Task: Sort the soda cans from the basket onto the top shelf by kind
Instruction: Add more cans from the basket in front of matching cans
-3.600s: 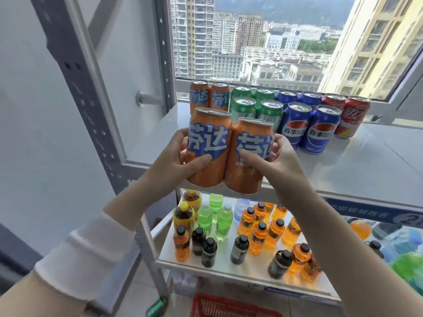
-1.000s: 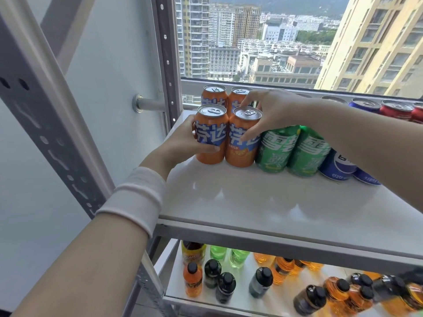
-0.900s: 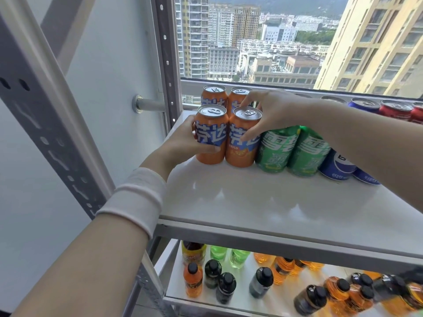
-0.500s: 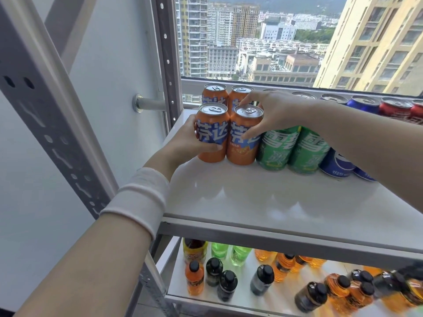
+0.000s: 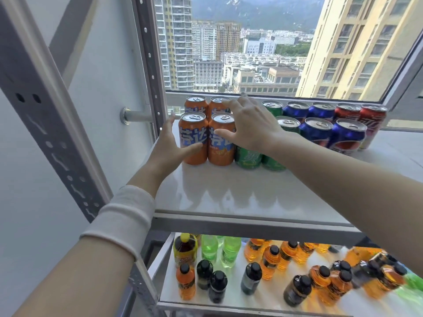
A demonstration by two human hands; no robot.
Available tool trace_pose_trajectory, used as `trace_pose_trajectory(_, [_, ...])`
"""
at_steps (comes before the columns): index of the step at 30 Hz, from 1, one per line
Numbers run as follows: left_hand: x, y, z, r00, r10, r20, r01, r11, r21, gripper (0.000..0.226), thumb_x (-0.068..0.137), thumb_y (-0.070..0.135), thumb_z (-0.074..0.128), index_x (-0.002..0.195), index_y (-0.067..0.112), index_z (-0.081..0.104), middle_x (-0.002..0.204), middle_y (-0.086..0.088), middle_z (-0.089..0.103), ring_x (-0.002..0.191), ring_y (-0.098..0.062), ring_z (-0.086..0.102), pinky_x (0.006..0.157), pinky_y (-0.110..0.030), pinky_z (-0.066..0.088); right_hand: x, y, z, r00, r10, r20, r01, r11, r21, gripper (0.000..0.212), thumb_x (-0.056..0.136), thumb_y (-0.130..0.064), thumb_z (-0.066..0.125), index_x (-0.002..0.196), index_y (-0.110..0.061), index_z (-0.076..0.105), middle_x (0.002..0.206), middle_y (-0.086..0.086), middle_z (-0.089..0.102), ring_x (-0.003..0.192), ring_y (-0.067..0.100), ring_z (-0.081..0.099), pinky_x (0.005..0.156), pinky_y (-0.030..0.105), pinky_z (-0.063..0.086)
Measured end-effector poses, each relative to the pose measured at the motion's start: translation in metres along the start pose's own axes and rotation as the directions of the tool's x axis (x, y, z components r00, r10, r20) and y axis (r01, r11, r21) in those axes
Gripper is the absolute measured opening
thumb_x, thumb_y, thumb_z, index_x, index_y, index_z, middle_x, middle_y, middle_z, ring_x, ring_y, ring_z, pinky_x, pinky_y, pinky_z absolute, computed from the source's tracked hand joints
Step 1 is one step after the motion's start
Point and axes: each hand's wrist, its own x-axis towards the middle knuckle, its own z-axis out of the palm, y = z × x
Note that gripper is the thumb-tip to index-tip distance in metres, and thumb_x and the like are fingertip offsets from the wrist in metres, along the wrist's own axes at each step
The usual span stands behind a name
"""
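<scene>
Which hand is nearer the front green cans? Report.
Right. The right hand hangs over the front green cans; the left hand is at the front-left orange can, farther left.

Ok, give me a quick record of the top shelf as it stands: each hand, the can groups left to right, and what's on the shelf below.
left hand: open, at the left side of the front-left orange can; contact unclear
right hand: open, fingers spread over the front-right orange can
top shelf: upright cans, left to right: four orange, then green cans, blue cans, red cans
lower shelf: drink bottles, orange, green and dark
</scene>
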Motion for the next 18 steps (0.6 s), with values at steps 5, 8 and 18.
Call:
trace_pose_trajectory(5, [-0.032,0.033,-0.003,0.991,0.067,-0.117,-0.062,0.997,0.046,0.075,0.084,0.024,0.067,0.144,0.01,0.024,0.148,-0.003,0.031,0.135,-0.011,0.027,0.103,-0.018,0.022,-0.041,-0.004,-0.017,0.999,-0.027,-0.029,0.026,1.0,-0.006,0.07,0.09,-0.048,0.05,0.144,-0.011,0.027,0.145,0.015,0.037,0.137,0.028,0.029,0.112,0.035,0.02])
trace_pose_trajectory(8, [-0.06,0.055,-0.001,0.981,0.106,-0.162,-0.083,0.986,0.143,0.063,0.088,0.024,0.061,0.141,0.01,0.03,0.146,-0.006,0.036,0.136,-0.017,0.03,0.107,-0.026,0.024,-0.075,-0.003,-0.031,0.999,-0.031,-0.036,0.031,1.0,0.003,0.07,0.09,-0.047,0.049,0.145,-0.01,0.026,0.146,0.014,0.036,0.138,0.027,0.027,0.114,0.035,0.017])
trace_pose_trajectory(18, [-0.171,0.121,0.047,0.979,0.125,-0.164,-0.087,0.971,0.222,0.055,0.091,0.025,0.056,0.139,0.01,0.036,0.144,-0.009,0.039,0.136,-0.024,0.032,0.112,-0.038,0.026,-0.217,0.023,-0.059,0.996,0.044,-0.074,-0.028,0.979,0.204,0.064,0.091,-0.038,0.053,0.142,-0.007,0.032,0.145,0.014,0.038,0.142,0.025,0.02,0.114,0.032,0.016])
